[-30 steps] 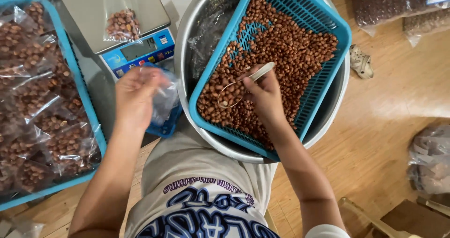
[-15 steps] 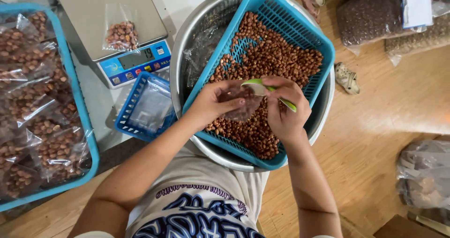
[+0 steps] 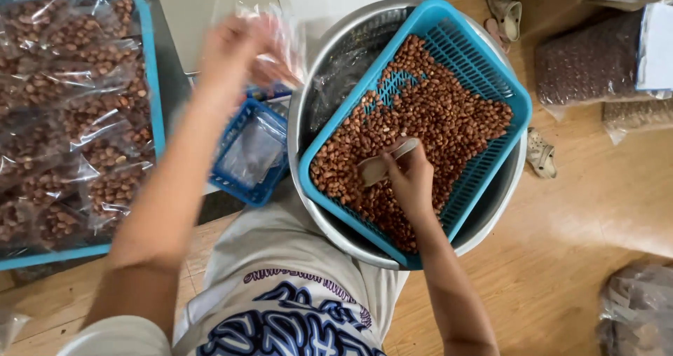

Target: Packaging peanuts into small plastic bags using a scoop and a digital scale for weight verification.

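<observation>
1. Two hands work: the right hand (image 3: 412, 177) grips a pale scoop (image 3: 384, 163) over peanuts (image 3: 434, 111) in the blue basket (image 3: 491, 69).
2. Raised and blurred, the left hand (image 3: 228, 48) pinches a clear bag of peanuts (image 3: 277, 44) beside the metal basin (image 3: 329, 62).

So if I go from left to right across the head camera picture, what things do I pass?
Big blue tray of bagged peanuts → left hand holding a clear bag → blue basket of loose peanuts → sandal → big sack of peanuts.
</observation>
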